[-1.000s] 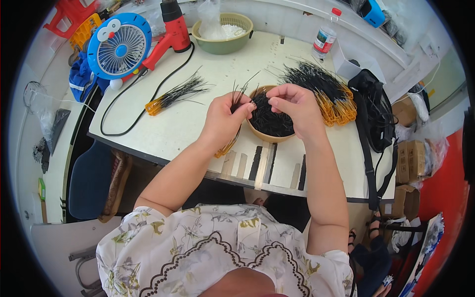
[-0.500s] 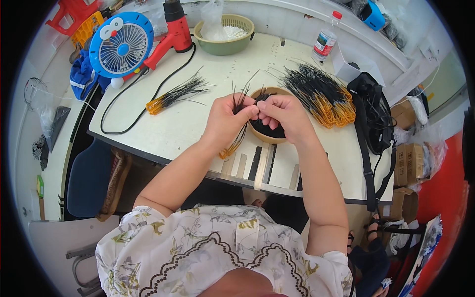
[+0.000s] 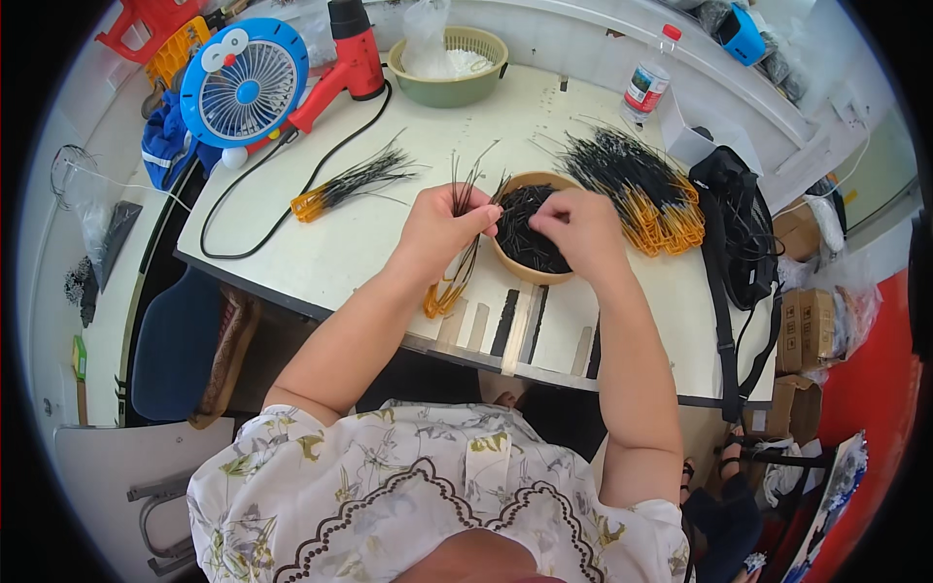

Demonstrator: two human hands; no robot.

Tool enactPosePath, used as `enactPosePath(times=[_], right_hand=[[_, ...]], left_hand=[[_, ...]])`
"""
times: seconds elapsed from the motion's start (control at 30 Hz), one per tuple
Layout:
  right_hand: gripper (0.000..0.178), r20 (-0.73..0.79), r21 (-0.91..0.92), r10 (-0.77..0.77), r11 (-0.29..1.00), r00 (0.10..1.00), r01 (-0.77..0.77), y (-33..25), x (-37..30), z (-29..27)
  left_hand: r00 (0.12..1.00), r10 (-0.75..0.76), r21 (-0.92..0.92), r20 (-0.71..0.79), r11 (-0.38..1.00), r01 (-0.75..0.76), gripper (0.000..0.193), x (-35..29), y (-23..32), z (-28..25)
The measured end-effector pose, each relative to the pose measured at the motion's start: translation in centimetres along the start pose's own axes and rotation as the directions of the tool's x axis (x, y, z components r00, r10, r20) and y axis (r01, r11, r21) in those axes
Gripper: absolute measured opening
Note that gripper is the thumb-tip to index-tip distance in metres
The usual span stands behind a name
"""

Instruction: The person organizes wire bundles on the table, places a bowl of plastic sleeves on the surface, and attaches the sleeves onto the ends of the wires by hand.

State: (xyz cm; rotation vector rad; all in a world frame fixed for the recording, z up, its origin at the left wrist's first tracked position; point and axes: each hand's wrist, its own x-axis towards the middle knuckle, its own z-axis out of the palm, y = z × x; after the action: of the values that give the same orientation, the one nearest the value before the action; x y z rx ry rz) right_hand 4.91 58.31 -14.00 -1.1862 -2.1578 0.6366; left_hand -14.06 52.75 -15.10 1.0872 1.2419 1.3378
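Note:
Between the thumb and fingers of my left hand (image 3: 439, 231) is a small bunch of thin black wires (image 3: 444, 297). Their dark ends fan out above the hand, and their orange-yellow looped ends hang below it. My right hand (image 3: 585, 231) is over the right side of a round tan bowl (image 3: 533, 276), its thumb and fingers pinched together at the contents. The bowl is filled with short black pieces (image 3: 526, 209), like bits of tubing or wire. Whatever the right fingertips hold is too small to make out.
A large pile of black wires with orange ends (image 3: 637, 189) lies right of the bowl, a smaller bunch (image 3: 355, 183) to the left. Behind stand a blue fan (image 3: 248, 92), a red heat gun (image 3: 358, 68), a green basket (image 3: 447, 89) and a bottle (image 3: 645, 85). A black bag (image 3: 731, 228) lies at right.
My right hand has moved away from the left fingertips, rightward over the bowl, uncovering more of the black pieces. My left hand still holds the wires, nearly in place.

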Motion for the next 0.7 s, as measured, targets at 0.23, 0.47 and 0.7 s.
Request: enactPosePath(times=[0.23,0.47,0.7], right_hand=[[0.008,0.014,0.733,0.176,0.667,0.984,-0.130,-0.1,0.5,-0.5],[0.009,-0.053,0.795,0.138,0.606,0.989,-0.042,0.1,0.6,0.1],[0.009,-0.097,0.808,0.100,0.589,0.990,0.020,0.1,0.6,0.6]], left_hand=[[0.998,0.039,0.033,0.054,0.999,-0.041,0.010,-0.1,-0.1,0.4],[0.998,0.027,0.039,0.052,0.999,-0.029,0.009,-0.1,-0.2,0.4],[0.995,0.053,0.037,0.085,0.998,-0.056,0.010,-0.1,-0.5,0.3]])
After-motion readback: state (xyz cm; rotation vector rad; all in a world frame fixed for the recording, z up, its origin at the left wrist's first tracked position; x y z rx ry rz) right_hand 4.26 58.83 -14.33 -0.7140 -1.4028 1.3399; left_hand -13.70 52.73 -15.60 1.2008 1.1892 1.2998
